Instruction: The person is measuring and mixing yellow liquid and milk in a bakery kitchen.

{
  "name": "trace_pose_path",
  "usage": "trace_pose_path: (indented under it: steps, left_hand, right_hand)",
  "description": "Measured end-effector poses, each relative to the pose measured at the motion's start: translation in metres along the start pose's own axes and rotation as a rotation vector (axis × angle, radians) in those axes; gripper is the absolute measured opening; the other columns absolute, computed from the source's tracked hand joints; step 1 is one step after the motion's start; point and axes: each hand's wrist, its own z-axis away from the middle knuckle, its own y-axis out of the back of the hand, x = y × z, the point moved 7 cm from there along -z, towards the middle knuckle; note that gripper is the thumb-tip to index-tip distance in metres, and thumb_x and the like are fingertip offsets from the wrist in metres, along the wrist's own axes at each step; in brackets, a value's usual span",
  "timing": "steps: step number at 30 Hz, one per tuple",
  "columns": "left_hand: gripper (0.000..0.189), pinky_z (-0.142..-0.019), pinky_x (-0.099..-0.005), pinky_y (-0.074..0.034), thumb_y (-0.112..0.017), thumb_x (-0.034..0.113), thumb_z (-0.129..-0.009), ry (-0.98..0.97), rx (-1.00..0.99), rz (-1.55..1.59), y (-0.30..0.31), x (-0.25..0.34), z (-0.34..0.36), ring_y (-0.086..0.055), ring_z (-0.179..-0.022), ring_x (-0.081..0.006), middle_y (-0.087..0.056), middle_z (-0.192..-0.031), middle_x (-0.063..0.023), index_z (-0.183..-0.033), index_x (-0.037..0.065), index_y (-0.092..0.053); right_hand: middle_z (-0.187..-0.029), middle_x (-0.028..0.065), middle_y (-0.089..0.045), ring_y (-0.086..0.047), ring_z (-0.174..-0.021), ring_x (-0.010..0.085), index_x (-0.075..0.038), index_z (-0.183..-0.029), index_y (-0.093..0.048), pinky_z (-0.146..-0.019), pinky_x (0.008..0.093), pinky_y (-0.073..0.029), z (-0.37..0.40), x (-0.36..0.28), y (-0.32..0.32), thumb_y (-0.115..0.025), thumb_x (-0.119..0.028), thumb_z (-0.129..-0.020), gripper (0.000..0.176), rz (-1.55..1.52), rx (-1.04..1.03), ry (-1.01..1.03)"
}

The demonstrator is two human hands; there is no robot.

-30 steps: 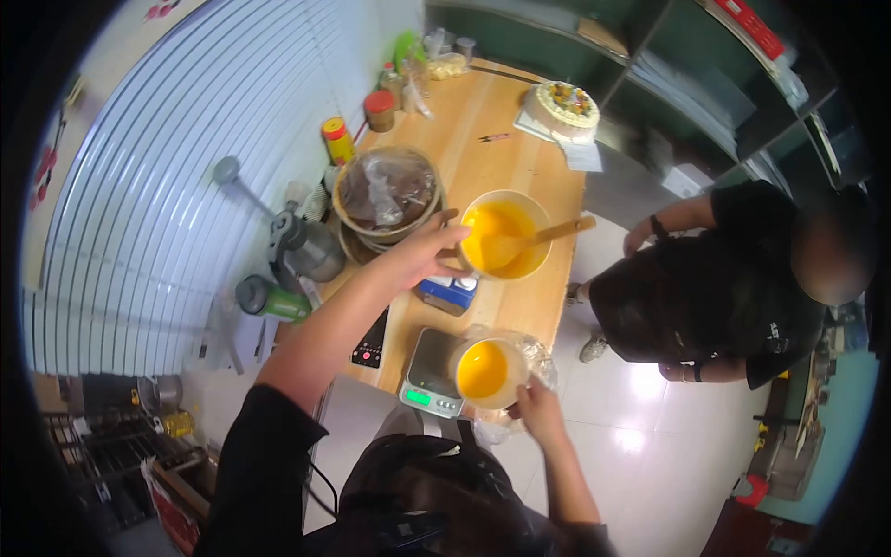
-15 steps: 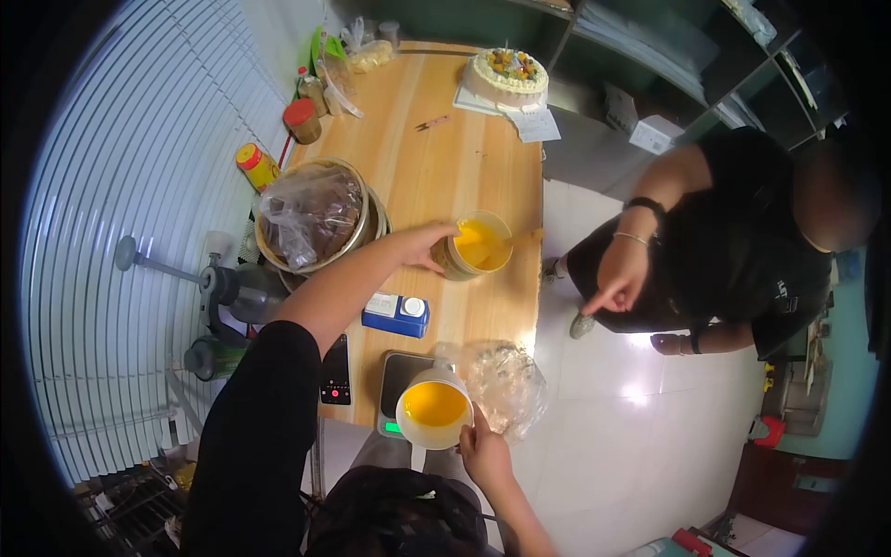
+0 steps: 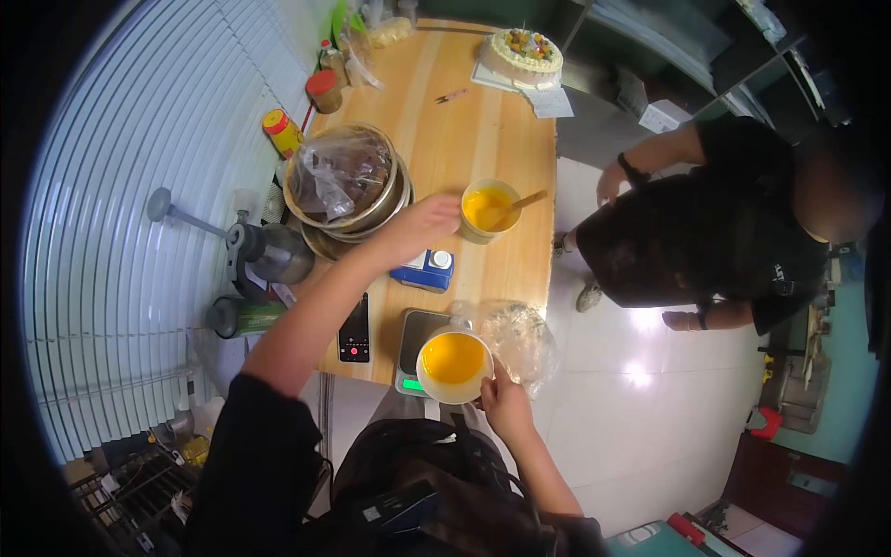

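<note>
My right hand (image 3: 506, 406) grips the side of a white cup (image 3: 454, 365) of yellow liquid. The cup is in front of me and overlaps a digital scale (image 3: 408, 345) with a lit green display. My left hand (image 3: 434, 219) reaches across the table, its fingers stretched out beside the left wall of a tub (image 3: 480, 236). In that tub is more yellow liquid, and a wooden-handled utensil (image 3: 529, 200) leans over the rim. A blue and white carton (image 3: 425, 273) lies under my left wrist.
Crumpled clear plastic (image 3: 522, 348) lies right of the scale, a phone (image 3: 354, 334) left of it. Plastic covers a brown mass (image 3: 357, 186) in a round container. Scissors-like snips (image 3: 453, 96) and a decorated cake (image 3: 525, 58) are farther back. A person (image 3: 687, 227) stands at the right.
My left hand has let go of the tub and drawn back slightly left. The other person's pointing hand has dropped to their side. The whole view has shifted a little.
</note>
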Motion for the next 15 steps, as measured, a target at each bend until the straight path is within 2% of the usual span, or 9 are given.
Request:
trace_pose_path:
  steps: [2,3,6,9,15]
  left_hand:
    - [0.043,-0.102,-0.034,-0.041,-0.053,0.01,-0.097,-0.068,0.101,-0.004,0.008,0.011,0.054,-0.053,-0.122,-0.0186,-0.058,-0.128,-0.0106,-0.139,0.004,-0.045]
    - [0.043,-0.102,-0.0337,-0.041,-0.054,0.01,-0.097,-0.049,0.122,0.033,0.011,0.013,0.079,-0.053,-0.121,-0.0183,-0.059,-0.128,-0.0104,-0.138,0.004,-0.046]
    - [0.04,-0.101,-0.0326,-0.042,-0.055,0.011,-0.097,0.015,0.252,0.073,0.022,-0.013,0.139,-0.055,-0.119,-0.0173,-0.06,-0.126,-0.0098,-0.136,0.004,-0.049]
    - [0.037,-0.098,-0.0316,-0.044,-0.056,0.01,-0.095,0.071,0.382,0.084,0.027,-0.052,0.179,-0.057,-0.115,-0.0174,-0.063,-0.122,-0.0098,-0.131,0.003,-0.053]
    - [0.035,-0.094,-0.031,-0.045,-0.058,0.008,-0.094,0.149,0.52,0.079,0.026,-0.084,0.215,-0.06,-0.111,-0.0179,-0.065,-0.119,-0.0104,-0.128,0.004,-0.056]
  right_hand:
    - [-0.072,0.0181,-0.067,-0.069,-0.065,0.0282,-0.003,-0.14,-0.044,-0.064,0.0376,-0.054,0.004,-0.004,0.004,-0.05,-0.015,-0.096,0.046,-0.028,-0.004,0.008]
    - [-0.072,0.0157,-0.068,-0.07,-0.064,0.0233,-0.004,-0.141,-0.045,-0.062,0.0339,-0.055,0.005,-0.007,0.006,-0.049,-0.014,-0.096,0.046,-0.041,-0.01,0.013]
    - [-0.075,0.016,-0.069,-0.07,-0.064,0.0212,-0.003,-0.14,-0.045,-0.062,0.0318,-0.056,0.011,-0.013,0.011,-0.048,-0.013,-0.097,0.045,-0.134,-0.012,-0.015]
    - [-0.074,0.0147,-0.07,-0.07,-0.063,0.0232,-0.001,-0.139,-0.045,-0.063,0.0349,-0.055,0.009,-0.007,0.01,-0.049,-0.016,-0.096,0.045,-0.142,-0.016,0.009]
    - [-0.07,0.0138,-0.069,-0.07,-0.063,0.0232,0.0,-0.135,-0.049,-0.063,0.035,-0.055,0.0,-0.019,-0.017,-0.049,-0.015,-0.096,0.042,-0.191,-0.137,0.027]
